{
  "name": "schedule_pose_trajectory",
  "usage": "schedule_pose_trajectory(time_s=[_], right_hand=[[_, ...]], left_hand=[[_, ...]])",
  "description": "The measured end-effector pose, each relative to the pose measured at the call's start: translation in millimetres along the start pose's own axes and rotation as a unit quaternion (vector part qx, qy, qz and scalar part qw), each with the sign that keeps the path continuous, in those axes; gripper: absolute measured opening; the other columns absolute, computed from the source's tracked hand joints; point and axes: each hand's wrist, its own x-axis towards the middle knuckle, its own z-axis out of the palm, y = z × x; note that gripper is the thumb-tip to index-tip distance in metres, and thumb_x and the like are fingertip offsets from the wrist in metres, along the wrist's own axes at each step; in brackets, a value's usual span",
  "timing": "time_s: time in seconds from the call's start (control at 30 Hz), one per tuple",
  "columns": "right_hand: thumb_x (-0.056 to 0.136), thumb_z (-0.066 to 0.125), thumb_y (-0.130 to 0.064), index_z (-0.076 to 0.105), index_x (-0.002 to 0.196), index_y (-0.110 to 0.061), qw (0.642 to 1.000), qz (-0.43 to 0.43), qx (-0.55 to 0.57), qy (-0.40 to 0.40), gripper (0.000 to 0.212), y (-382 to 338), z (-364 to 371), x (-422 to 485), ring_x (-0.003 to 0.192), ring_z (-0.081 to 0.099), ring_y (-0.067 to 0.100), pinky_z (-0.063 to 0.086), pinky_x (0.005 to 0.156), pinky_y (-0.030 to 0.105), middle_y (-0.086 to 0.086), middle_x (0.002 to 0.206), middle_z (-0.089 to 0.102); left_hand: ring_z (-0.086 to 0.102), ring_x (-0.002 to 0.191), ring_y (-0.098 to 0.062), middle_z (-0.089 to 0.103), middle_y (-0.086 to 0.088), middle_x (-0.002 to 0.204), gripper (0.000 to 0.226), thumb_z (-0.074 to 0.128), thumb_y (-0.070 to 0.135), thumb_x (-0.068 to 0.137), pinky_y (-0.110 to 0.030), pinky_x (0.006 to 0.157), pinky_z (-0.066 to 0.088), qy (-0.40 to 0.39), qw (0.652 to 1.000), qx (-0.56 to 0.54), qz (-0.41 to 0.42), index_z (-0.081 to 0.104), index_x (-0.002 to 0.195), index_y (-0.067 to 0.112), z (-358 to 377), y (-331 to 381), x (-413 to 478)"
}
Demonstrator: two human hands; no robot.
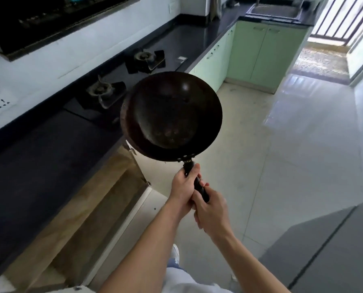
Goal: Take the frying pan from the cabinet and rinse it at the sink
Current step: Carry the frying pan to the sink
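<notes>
Head view: worktop (39, 166) runs to sink (273, 10) at its far corner; cabinet (96, 208) below stands open. Pan (172, 117) hangs just off the front edge, left hand (183, 187) and right hand (211, 210) both gripping its handle. Hazard: rim may strike that edge in transit.

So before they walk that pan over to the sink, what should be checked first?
1. Grip: left hand and right hand both grip the frying pan by its handle: ok.
2. Pan out of the cabinet, held above the floor: ok.
3. Nothing loose in the pan: ok.
4. Floor towards the sink shows no obstacle: ok.
5. Cabinet closed: not ok, it stands open.
6. Sink free, tap working: cannot tell, too far away.
</notes>
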Motion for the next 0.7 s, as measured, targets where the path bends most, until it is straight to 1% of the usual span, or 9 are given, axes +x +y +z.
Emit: schedule_pose_trajectory(time_s=[0.1,0.2,0.33,0.43,0.53,0.7], right_hand=[[0.096,0.057,-0.018,0.055,0.070,-0.009,0.999,0.012,0.008,0.047,0.028,-10,1,19,0.033,0.051,0.021,0.034,0.034,0.024,0.006,0.047,0.055],[0.097,0.057,-0.014,0.057,0.071,-0.008,0.995,0.016,0.024,0.099,0.026,-19,4,38,0.034,0.052,0.021,0.036,0.034,0.025,0.004,0.048,0.056],[0.097,0.059,-0.014,0.058,0.071,-0.008,0.986,0.032,0.029,0.163,0.026,-26,9,59,0.033,0.051,0.018,0.037,0.035,0.025,0.001,0.048,0.057],[0.098,0.060,-0.015,0.061,0.074,-0.006,0.978,0.035,0.040,0.200,0.026,-29,10,69,0.033,0.052,0.018,0.040,0.036,0.026,0.002,0.049,0.059],[0.098,0.059,-0.014,0.061,0.073,-0.007,0.970,0.045,0.054,0.234,0.027,-31,8,79,0.033,0.052,0.019,0.040,0.035,0.026,0.000,0.048,0.058],[0.098,0.060,-0.017,0.059,0.070,-0.013,0.962,0.062,0.046,0.261,0.028,-27,-7,105,0.036,0.054,0.018,0.044,0.039,0.029,-0.001,0.047,0.058]], left_hand=[[0.050,0.048,-0.011,0.048,-0.001,0.066,0.018,0.058,0.020,0.100,-0.032,0.064,0.058,-0.041,0.999,0.020,-0.014,0.052,0.088,0.007,12,12,24],[0.050,0.047,-0.011,0.049,-0.001,0.065,0.020,0.060,0.021,0.099,-0.032,0.064,0.058,-0.078,0.995,0.047,-0.030,0.051,0.087,0.007,22,21,50],[0.051,0.048,-0.013,0.050,-0.002,0.065,0.023,0.062,0.023,0.097,-0.039,0.071,0.055,-0.130,0.987,0.068,-0.060,0.051,0.087,0.006,31,26,81],[0.051,0.049,-0.013,0.051,-0.001,0.066,0.023,0.063,0.024,0.097,-0.036,0.067,0.057,-0.160,0.980,0.087,-0.082,0.051,0.091,0.005,39,27,97],[0.051,0.051,-0.014,0.051,-0.001,0.067,0.023,0.063,0.024,0.097,-0.032,0.063,0.057,-0.191,0.971,0.103,-0.099,0.051,0.092,0.005,50,26,110],[0.051,0.053,-0.015,0.051,-0.002,0.066,0.022,0.062,0.024,0.097,-0.028,0.057,0.056,-0.219,0.962,0.106,-0.127,0.051,0.092,0.005,73,24,133]])
